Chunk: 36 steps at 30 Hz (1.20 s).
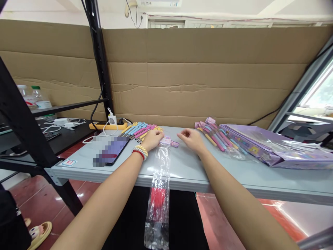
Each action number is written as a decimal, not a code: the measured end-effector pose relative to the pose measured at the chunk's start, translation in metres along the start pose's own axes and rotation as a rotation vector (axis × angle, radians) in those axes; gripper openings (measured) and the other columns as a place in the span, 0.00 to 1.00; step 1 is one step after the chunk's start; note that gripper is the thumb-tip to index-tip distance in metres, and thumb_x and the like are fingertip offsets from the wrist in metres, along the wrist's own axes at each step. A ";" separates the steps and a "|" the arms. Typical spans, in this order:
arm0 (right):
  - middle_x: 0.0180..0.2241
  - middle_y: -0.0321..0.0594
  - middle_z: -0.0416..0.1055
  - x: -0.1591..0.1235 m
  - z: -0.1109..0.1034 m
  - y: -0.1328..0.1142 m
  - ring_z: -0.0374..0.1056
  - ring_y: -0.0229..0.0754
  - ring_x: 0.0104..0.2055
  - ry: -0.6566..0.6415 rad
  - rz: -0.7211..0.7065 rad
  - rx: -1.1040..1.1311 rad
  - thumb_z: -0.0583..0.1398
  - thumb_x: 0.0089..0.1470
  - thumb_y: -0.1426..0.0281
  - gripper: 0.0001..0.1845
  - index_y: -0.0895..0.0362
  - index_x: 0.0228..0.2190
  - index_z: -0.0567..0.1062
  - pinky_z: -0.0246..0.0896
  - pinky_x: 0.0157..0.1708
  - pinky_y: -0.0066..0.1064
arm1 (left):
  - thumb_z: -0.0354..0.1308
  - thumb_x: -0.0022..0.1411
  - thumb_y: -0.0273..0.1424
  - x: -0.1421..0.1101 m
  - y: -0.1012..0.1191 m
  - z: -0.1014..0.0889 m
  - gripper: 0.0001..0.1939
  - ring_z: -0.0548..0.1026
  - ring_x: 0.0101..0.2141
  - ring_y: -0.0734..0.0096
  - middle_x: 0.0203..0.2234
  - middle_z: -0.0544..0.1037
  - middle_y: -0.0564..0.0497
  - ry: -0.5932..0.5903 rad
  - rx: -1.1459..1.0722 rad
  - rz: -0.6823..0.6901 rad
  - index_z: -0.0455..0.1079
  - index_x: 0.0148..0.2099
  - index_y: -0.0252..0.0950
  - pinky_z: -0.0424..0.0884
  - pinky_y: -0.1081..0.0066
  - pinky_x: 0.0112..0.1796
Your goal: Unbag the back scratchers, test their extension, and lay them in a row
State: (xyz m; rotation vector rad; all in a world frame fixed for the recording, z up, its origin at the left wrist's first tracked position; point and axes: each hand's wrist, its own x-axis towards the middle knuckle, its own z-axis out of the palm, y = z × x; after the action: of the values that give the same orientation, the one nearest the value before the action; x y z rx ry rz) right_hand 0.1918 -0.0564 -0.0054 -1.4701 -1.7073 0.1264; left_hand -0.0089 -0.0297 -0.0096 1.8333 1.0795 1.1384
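My left hand [153,138], with a beaded bracelet and red band at its wrist, pinches the top of a long clear plastic bag [161,166] by its small purple card. The bag hangs over the table's front edge toward my lap. Just right of the card lies a small purple printed strip [174,143]. My right hand [191,139] hovers beside it, fingers curled together; anything between the fingertips is too small to make out. Behind my left hand, several back scratchers [142,130] in yellow, blue and pink lie in a row with their clawed ends pointing away.
On the right are several bagged back scratchers [214,136] and a purple printed box [249,140] with clear bags on it. A phone [118,149] and an orange power strip [100,126] with white cables are on the left. Cardboard [208,76] stands behind the grey table [234,173].
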 end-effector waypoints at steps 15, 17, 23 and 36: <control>0.34 0.40 0.75 -0.005 0.010 -0.005 0.66 0.40 0.33 -0.302 -0.134 0.228 0.62 0.44 0.66 0.15 0.57 0.36 0.78 0.60 0.36 0.31 | 0.57 0.55 0.29 -0.009 0.005 0.004 0.17 0.68 0.21 0.73 0.20 0.70 0.56 -0.071 0.151 0.154 0.68 0.48 0.31 0.63 0.72 0.25; 0.33 0.40 0.75 -0.004 0.011 -0.005 0.66 0.40 0.33 -0.314 -0.133 0.226 0.61 0.45 0.66 0.13 0.57 0.35 0.78 0.59 0.35 0.31 | 0.57 0.55 0.29 -0.010 0.005 0.004 0.23 0.68 0.22 0.73 0.19 0.69 0.57 -0.105 0.146 0.177 0.63 0.53 0.31 0.64 0.72 0.27; 0.28 0.38 0.73 -0.004 0.010 -0.003 0.64 0.39 0.30 -0.358 -0.146 0.210 0.61 0.46 0.62 0.13 0.58 0.30 0.77 0.57 0.32 0.30 | 0.56 0.56 0.28 -0.012 0.006 0.005 0.25 0.70 0.27 0.72 0.21 0.70 0.57 -0.139 0.122 0.217 0.59 0.56 0.32 0.65 0.71 0.31; 0.19 0.35 0.67 -0.002 0.010 -0.003 0.58 0.34 0.22 -0.392 0.096 0.373 0.63 0.37 0.58 0.16 0.59 0.22 0.71 0.51 0.25 0.28 | 0.58 0.51 0.23 -0.012 0.004 0.002 0.25 0.71 0.26 0.71 0.22 0.72 0.56 -0.180 0.224 0.168 0.63 0.53 0.32 0.65 0.71 0.31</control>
State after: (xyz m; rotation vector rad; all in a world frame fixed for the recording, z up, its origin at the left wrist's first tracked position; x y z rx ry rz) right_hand 0.1829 -0.0550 -0.0108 -1.2994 -1.7921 0.7872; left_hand -0.0088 -0.0427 -0.0112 2.1907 0.9962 0.9535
